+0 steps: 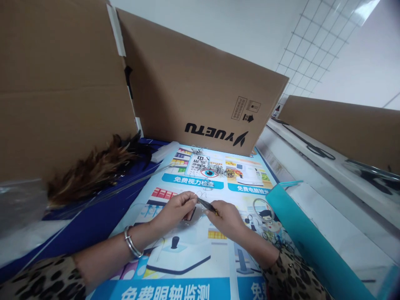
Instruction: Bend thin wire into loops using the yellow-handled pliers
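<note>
My left hand point(176, 208) is pinched on a thin wire point(200, 196) just above a printed poster point(187, 266) that covers the table. My right hand point(226, 216) is closed round small dark pliers point(206, 205), whose tip meets the wire at my left fingertips. A silver bangle point(131, 242) sits on my left wrist. Both sleeves are leopard print. A heap of small wire pieces point(215, 168) lies farther back on the poster.
Cardboard sheets point(193, 87) stand as a wall behind and to the left. A feather duster point(93, 171) lies at the left. A teal folder point(309, 241) slants at the right, with a wire ring point(264, 208) beside it. Scissors point(315, 148) rest on the white bench.
</note>
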Tool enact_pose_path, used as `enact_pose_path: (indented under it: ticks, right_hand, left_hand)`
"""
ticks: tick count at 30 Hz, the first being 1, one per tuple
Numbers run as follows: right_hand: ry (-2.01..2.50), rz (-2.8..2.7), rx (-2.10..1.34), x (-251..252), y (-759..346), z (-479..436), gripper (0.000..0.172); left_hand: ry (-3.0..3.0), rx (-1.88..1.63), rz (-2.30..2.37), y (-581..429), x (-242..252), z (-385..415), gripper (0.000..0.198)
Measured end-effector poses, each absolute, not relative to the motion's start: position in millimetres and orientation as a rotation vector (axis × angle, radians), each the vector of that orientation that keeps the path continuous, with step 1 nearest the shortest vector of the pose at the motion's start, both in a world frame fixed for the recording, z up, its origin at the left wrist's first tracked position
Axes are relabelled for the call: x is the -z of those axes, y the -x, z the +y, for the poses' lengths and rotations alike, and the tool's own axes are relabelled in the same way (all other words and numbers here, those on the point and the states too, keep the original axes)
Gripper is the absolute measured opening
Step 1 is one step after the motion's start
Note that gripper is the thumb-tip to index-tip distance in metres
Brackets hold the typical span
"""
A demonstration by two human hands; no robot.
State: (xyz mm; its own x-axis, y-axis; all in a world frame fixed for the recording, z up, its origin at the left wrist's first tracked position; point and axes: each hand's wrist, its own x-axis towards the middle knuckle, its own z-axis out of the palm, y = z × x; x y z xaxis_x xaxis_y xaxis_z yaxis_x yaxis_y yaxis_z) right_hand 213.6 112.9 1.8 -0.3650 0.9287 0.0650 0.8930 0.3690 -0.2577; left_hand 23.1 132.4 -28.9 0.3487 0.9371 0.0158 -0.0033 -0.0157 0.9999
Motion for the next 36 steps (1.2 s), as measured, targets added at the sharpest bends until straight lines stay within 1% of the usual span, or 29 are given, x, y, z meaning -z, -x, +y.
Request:
enact_pose_path:
  ticks: [5, 10, 14, 19, 23, 28, 36]
  right_hand:
    - [1.581, -2.477, 0.09, -5, -217, 112, 0.018]
    - [1.439, -2.538, 0.339, -1, -221, 117, 0.013]
    - [1.33, -2.561, 0.487, 0, -224, 119, 0.014]
    - [1.216, -2.61, 0.548, -2, -226, 120, 0.014]
    - [1.185, -2.615, 0.566, -2, -226, 120, 0.014]
    - [1.181, -2.633, 0.512, -3, -226, 119, 0.013]
    - [1.216, -2.645, 0.451, -1, -226, 117, 0.014]
  left_hand:
    - [-1.403, -0.889, 0.89, -18, 24, 136, 0.02]
    - [-1.386, -0.782, 0.821, -12, 23, 140, 0.02]
    - [-1.392, -0.73, 0.789, -9, 25, 144, 0.023]
    - [-1.404, -0.666, 0.771, -6, 24, 146, 0.028]
    - [-1.401, -0.655, 0.731, -5, 22, 146, 0.025]
    - [-1.403, -0.632, 0.694, -3, 23, 147, 0.02]
    - [-1.403, -0.594, 0.714, -1, 26, 148, 0.022]
